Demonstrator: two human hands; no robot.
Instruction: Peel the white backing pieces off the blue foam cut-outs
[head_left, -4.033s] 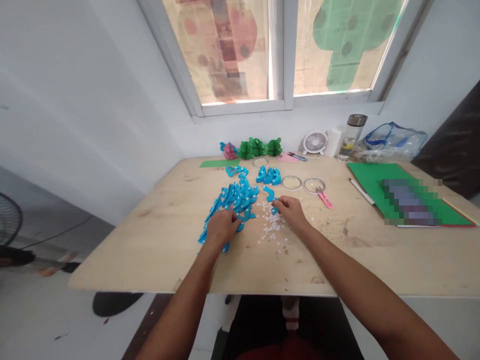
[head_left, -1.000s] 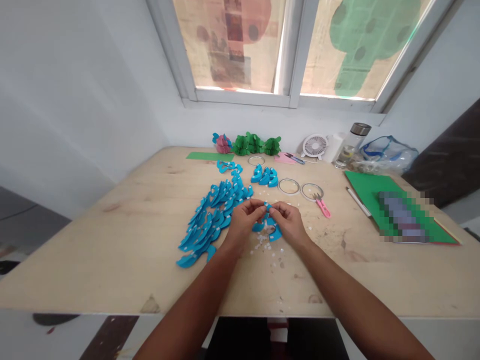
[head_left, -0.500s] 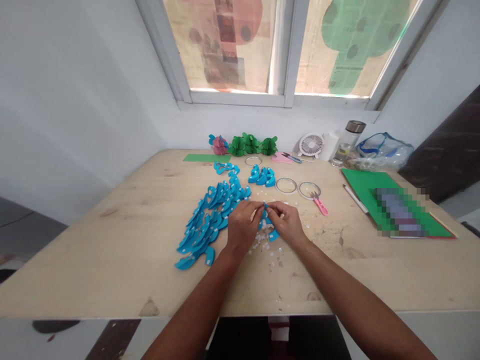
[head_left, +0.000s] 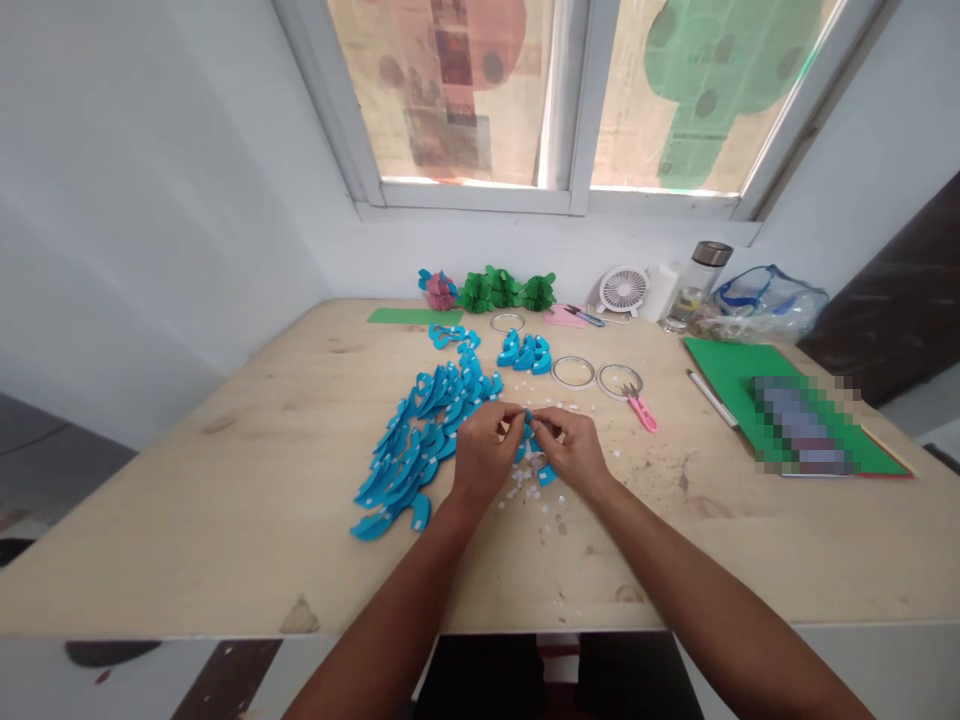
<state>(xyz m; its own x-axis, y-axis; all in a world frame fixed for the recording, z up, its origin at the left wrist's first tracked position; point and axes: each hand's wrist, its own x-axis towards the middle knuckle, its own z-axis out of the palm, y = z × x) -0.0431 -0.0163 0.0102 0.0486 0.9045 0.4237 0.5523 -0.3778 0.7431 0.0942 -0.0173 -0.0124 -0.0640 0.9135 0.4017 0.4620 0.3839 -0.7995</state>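
My left hand [head_left: 486,448] and my right hand [head_left: 571,445] meet at the middle of the table, fingertips pinched on a small curved blue paper piece [head_left: 529,418]. Most of that piece is hidden by my fingers. Just under my hands lies another blue piece [head_left: 547,474] among white paper bits [head_left: 521,488]. Left of my left hand spreads a large pile of curved blue paper pieces [head_left: 420,440] with small white squares on them. Beyond my hands a small group of blue pieces [head_left: 525,352] stands together.
Two metal rings [head_left: 573,372] and pink-handled thread snips [head_left: 641,408] lie beyond my right hand. Green paper decorations [head_left: 499,288], a white fan [head_left: 623,291] and a glass bottle [head_left: 688,290] line the wall. At right rest a pen [head_left: 712,398] and green sheets [head_left: 720,370].
My fingertips have shifted slightly around the blue paper piece. Both hands stay in nearly the same place, and the things on the table lie as before.
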